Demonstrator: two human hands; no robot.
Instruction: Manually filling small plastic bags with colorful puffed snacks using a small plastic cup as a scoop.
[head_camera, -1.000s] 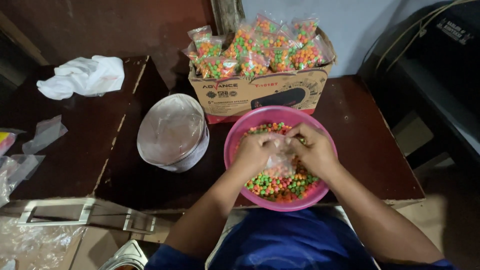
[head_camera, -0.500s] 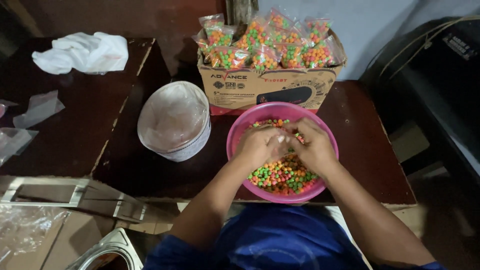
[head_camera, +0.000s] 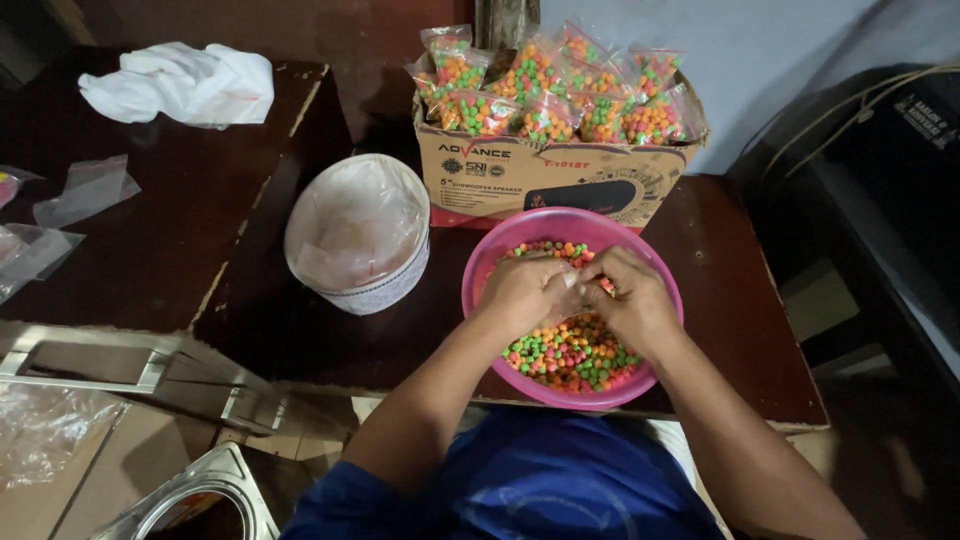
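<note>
A pink plastic bowl (head_camera: 486, 262) on the dark table holds several small orange, green and red candy balls (head_camera: 568, 352). Both my hands are inside the bowl, over the candies. My left hand (head_camera: 520, 291) and my right hand (head_camera: 630, 298) meet at the bowl's middle and pinch a small clear plastic bag (head_camera: 570, 281) between them. Most of the bag is hidden by my fingers.
A cardboard box (head_camera: 545, 180) behind the bowl is heaped with filled candy bags (head_camera: 548, 88). A round container lined with clear plastic (head_camera: 358, 232) stands left of the bowl. White crumpled cloth (head_camera: 180, 82) and empty clear bags (head_camera: 85, 185) lie on the left table.
The clear bag hung visibly between my hands a second ago; now my hands are closer together and cover most of it. The camera view shifted slightly.
</note>
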